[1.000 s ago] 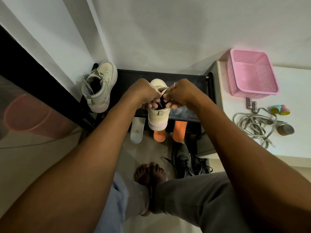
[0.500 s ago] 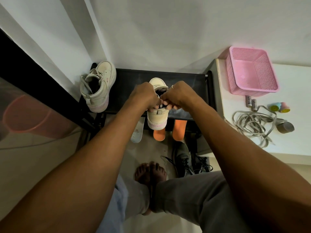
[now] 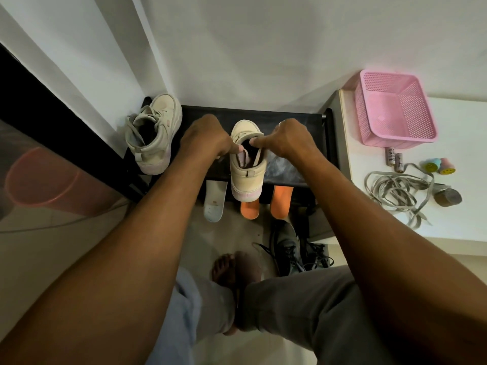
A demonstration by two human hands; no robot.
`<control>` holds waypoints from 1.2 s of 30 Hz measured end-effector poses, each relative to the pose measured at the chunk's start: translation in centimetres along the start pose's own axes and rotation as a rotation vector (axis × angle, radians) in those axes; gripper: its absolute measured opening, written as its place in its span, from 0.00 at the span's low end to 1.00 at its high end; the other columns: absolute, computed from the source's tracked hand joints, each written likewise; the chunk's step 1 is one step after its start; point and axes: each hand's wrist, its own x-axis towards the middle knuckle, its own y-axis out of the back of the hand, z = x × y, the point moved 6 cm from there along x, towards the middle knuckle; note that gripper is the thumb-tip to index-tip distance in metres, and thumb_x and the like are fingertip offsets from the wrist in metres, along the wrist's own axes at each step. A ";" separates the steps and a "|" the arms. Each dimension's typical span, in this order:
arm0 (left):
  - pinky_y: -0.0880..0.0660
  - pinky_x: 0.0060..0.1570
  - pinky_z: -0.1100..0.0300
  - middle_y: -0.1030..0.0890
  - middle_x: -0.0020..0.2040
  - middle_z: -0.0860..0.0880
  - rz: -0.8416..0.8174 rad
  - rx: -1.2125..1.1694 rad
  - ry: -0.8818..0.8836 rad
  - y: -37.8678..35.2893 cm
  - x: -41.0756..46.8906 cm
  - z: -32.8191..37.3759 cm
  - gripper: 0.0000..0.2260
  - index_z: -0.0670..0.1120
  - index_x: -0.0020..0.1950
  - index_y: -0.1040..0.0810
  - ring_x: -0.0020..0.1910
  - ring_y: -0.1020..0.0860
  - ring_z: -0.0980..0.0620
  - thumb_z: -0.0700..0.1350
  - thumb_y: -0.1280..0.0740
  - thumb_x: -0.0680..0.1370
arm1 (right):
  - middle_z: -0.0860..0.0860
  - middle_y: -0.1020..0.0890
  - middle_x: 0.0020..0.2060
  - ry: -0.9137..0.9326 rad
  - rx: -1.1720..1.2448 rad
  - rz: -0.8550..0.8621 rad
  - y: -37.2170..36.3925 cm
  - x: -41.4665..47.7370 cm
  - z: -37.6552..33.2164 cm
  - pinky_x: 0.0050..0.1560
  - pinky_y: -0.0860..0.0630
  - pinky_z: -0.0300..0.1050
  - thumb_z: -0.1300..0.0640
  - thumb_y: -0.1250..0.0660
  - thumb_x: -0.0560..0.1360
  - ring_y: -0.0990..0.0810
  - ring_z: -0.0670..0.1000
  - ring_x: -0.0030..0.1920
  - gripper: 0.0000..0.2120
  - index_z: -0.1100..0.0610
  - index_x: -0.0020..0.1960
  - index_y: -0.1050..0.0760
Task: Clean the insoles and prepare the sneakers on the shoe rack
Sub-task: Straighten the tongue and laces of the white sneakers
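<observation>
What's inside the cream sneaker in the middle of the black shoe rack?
Inside the cream sneaker: pinkish lining and a loose lace; the left hand and right hand hold its opening. Deeper is dark; any insole is hidden.

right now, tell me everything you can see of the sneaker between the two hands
The sneaker is cream with a pale pink sole, its upper looking like smooth leather or canvas. It stands upright on the black shoe rack, toe to the wall, heel past the front edge. Its opening is dark with pinkish lining. The left hand grips its left collar; the right hand pinches a beige lace that runs into it.
</observation>
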 end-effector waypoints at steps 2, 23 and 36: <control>0.29 0.31 0.59 0.18 0.35 0.47 0.003 -0.092 0.014 -0.2 0.2 -0.5 0.20 0.44 0.47 0.21 0.29 0.21 0.52 0.59 0.22 0.71 | 0.49 0.27 0.26 0.032 0.062 0.053 0.5 0.1 0.0 0.30 0.32 0.44 0.38 0.22 0.67 0.32 0.47 0.24 0.24 0.58 0.36 0.26; 0.16 0.45 0.47 0.17 0.46 0.42 0.003 -0.221 0.049 -1.9 -1.5 -0.1 0.14 0.42 0.50 0.20 0.41 0.15 0.41 0.50 0.23 0.73 | 0.53 0.19 0.37 -0.035 0.084 0.057 -3.2 0.1 0.7 0.34 0.21 0.44 0.54 0.29 0.76 0.18 0.51 0.35 0.08 0.59 0.44 0.23; 0.25 0.52 0.53 0.19 0.64 0.42 0.271 -0.246 0.176 3.9 0.5 -4.5 0.18 0.42 0.65 0.21 0.62 0.21 0.39 0.49 0.30 0.78 | 0.53 0.15 0.40 0.104 0.375 0.070 -7.5 -0.3 -6.5 0.42 0.16 0.55 0.47 0.34 0.70 0.15 0.53 0.40 0.14 0.56 0.47 0.20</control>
